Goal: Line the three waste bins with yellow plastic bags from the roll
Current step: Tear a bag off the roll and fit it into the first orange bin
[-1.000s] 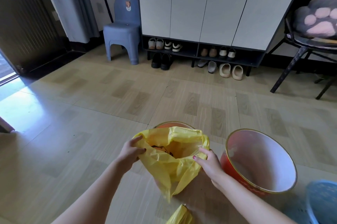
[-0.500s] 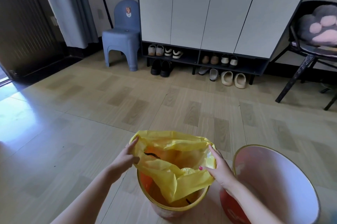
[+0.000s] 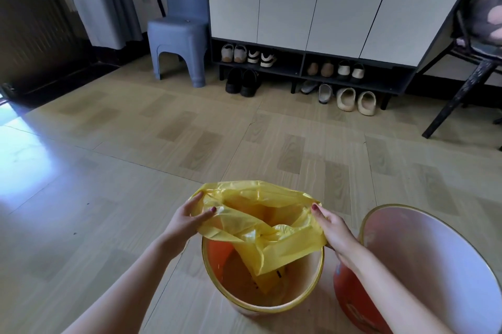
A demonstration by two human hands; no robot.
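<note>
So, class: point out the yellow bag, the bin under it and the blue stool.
yellow bag [image 3: 274, 214], head view, crumpled middle.
bin [image 3: 271, 305], head view, near rim.
blue stool [image 3: 178, 32], head view, seat.

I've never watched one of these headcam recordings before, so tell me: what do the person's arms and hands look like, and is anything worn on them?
Both forearms are bare, with no sleeves in view. The left hand and the right hand wear no gloves, and no rings, watch or bracelets show. The fingernails are painted dark red: one shows on the left thumb and one on a right fingertip.
</note>
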